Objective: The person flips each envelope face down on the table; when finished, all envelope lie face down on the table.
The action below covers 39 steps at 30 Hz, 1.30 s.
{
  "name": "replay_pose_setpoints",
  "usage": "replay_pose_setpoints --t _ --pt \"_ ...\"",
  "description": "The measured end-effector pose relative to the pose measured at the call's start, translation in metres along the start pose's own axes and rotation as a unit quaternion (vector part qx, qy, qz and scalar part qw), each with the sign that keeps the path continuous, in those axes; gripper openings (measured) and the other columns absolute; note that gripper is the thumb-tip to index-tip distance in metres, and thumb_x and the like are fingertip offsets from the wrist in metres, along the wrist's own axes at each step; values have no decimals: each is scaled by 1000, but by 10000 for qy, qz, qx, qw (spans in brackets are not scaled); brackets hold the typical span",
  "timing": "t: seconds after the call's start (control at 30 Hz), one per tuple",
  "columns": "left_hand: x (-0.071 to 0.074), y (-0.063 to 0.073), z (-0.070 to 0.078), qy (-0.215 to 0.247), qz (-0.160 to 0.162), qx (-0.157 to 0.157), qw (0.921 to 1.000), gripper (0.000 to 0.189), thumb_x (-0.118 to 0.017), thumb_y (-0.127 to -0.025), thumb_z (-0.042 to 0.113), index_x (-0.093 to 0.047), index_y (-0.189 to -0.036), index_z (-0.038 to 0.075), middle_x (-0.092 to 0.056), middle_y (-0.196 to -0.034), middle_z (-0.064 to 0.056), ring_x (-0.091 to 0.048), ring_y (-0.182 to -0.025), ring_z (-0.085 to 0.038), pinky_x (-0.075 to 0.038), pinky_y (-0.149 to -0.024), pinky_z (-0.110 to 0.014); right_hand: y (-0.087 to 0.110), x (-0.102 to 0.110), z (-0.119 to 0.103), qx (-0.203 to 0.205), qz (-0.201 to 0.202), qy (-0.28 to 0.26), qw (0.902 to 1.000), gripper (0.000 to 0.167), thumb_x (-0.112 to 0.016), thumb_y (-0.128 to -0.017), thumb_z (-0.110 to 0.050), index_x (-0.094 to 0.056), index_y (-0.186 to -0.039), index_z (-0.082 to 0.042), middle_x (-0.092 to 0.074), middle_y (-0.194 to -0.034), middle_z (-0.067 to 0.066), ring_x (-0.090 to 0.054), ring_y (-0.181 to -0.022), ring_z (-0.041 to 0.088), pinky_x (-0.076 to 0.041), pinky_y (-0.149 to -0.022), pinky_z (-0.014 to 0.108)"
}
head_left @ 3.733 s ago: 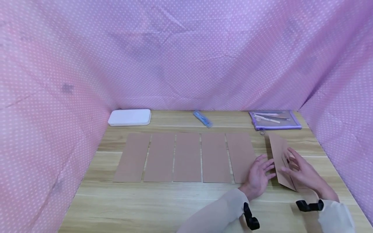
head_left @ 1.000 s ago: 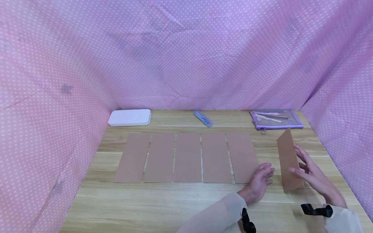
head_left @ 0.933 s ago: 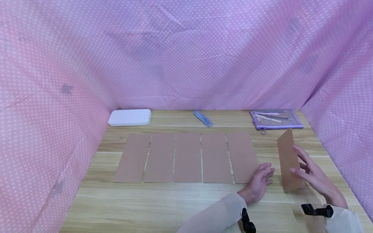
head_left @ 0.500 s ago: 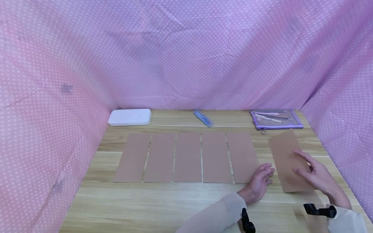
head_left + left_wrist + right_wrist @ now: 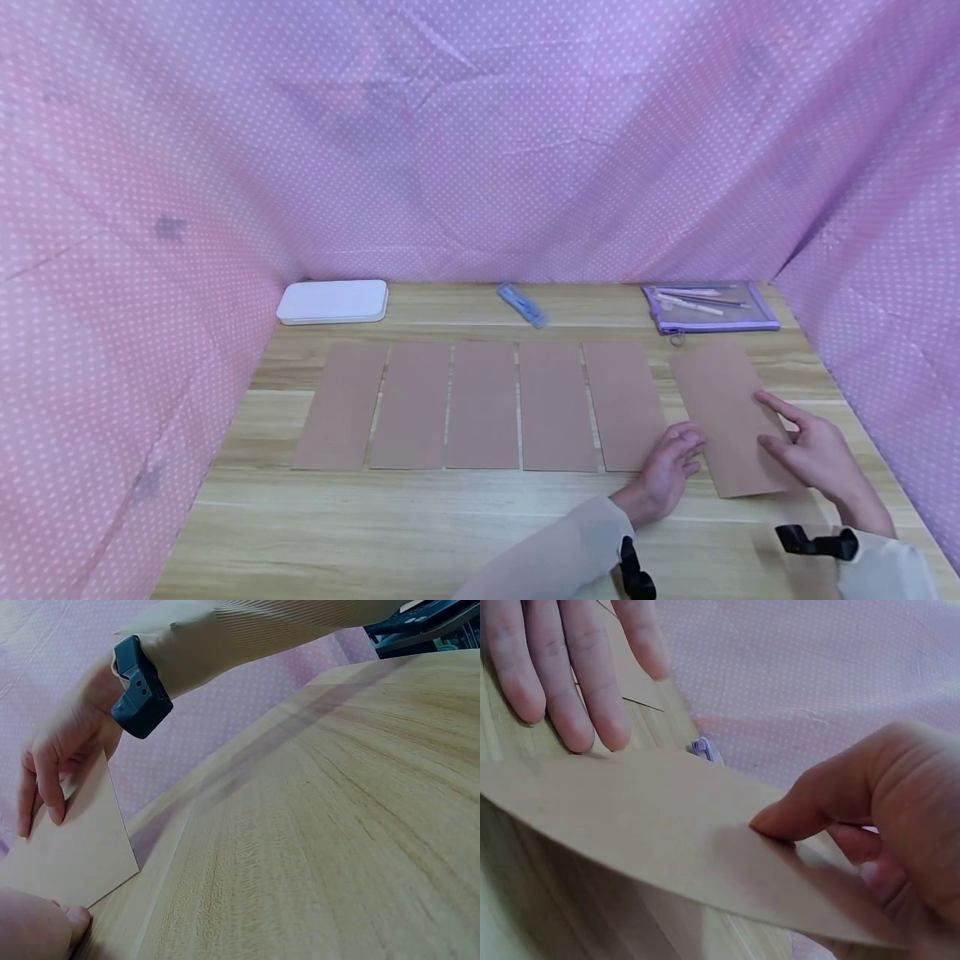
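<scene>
A brown kraft-paper rectangle (image 5: 723, 425) lies at the right end of a row of similar ones, its right side raised a little. My right hand (image 5: 821, 458) pinches that right edge, thumb on the upper face. In the right wrist view the paper bows between the edge and a fingertip (image 5: 769, 825) pressed on it; the other fingers are partly hidden. My left hand (image 5: 663, 471) rests at the paper's left side with loosely extended fingers, fingertips right at its edge. It also overlaps the lower corner of the neighbouring brown rectangle (image 5: 622, 400).
Several brown rectangles (image 5: 483, 408) lie side by side across the wooden table (image 5: 375, 533). Along the back are a white case (image 5: 333, 302), a small blue item (image 5: 522, 306) and a purple-edged mesh pouch (image 5: 712, 308) with pens. Pink dotted cloth (image 5: 480, 167) encloses the table.
The right hand has tipped the paper from standing on edge down to the left, nearly flat. The left hand has drawn back slightly from its earlier place and then stayed still.
</scene>
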<state>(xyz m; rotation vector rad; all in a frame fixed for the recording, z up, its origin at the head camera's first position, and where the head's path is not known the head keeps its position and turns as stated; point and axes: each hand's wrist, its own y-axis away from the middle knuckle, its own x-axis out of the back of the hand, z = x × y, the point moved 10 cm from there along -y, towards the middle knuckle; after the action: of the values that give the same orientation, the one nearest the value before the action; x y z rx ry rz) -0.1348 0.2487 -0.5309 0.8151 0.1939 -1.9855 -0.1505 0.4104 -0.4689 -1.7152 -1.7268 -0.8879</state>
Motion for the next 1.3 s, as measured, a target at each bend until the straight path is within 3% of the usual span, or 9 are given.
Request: replay_pose_setpoints --t 0.17,0.27,0.4,0.57,0.73,0.9,1.03,1.13,1.3 --pt "3 1 -1 103 91 29 9999 50 -44 -98 17 -38 -142 -4 -43 -147 -20 -38 -141 -30 -30 -119 -52 1 1 2 -81 144 64 9998 66 -66 -89 -7 -41 -150 -3 -42 -44 -19 -42 -39 -5 -39 -41 24" --pt "4 2 -1 134 173 27 9998 48 -46 -98 13 -40 -142 -4 -44 -148 -20 -40 -140 -30 -31 -119 -55 1 2 3 -132 246 191 9994 63 -66 -88 -9 -44 -147 2 -47 -48 -15 -41 -40 -4 -39 -46 24" --pt "7 4 -1 208 378 72 9990 45 -48 -96 7 -44 -140 -2 -46 -148 -19 -46 -134 -30 -36 -115 -55 1 4 4 -241 333 365 9985 60 -66 -87 -9 -48 -141 7 -67 -78 15 -39 -44 1 -36 -53 22" --pt "9 7 -4 359 723 188 9966 44 -51 -92 0 -51 -136 3 -45 -151 -16 -48 -132 -30 -45 -107 -55 -2 5 8 -337 252 514 9978 59 -67 -87 -12 -50 -140 7 -57 -130 38 -37 -56 2 -32 -60 16" --pt "10 8 -6 608 1042 199 9925 43 -52 -88 -2 -52 -131 5 -41 -152 -15 -45 -135 -34 -45 -105 -63 -5 5 14 -469 120 516 9975 61 -69 -88 -17 -49 -142 4 -47 -139 40 -32 -82 -21 -32 -65 12" --pt "12 8 -4 866 1357 170 9868 44 -52 -85 -2 -52 -128 5 -46 -142 -13 -50 -124 -33 -45 -102 -68 -4 5 19 -639 134 431 9969 61 -68 -90 -19 -48 -144 3 -46 -141 38 -45 -101 -16 -31 -70 9" --pt "13 6 -2 1056 1428 198 9839 44 -52 -84 1 -51 -128 5 -50 -133 -14 -52 -111 -29 -52 -89 -52 -1 5 21 -673 202 190 9973 61 -67 -91 -19 -46 -144 4 -44 -142 39 -39 -103 -23 -29 -70 6" --pt "13 4 -2 1157 1407 222 9830 43 -52 -86 4 -50 -129 5 -53 -130 -15 -50 -103 -26 -47 -79 -37 1 3 23 -697 246 -95 9972 62 -67 -92 -18 -44 -145 5 -41 -143 41 -28 -98 -31 -29 -71 2" --pt "12 3 -1 1191 1279 274 9842 47 -53 -87 6 -49 -134 6 -54 -133 -15 -48 -102 -24 -45 -78 -33 2 -2 28 -872 145 -503 9948 65 -65 -95 -20 -37 -149 3 -34 -150 39 -30 -106 -28 -35 -72 -1"
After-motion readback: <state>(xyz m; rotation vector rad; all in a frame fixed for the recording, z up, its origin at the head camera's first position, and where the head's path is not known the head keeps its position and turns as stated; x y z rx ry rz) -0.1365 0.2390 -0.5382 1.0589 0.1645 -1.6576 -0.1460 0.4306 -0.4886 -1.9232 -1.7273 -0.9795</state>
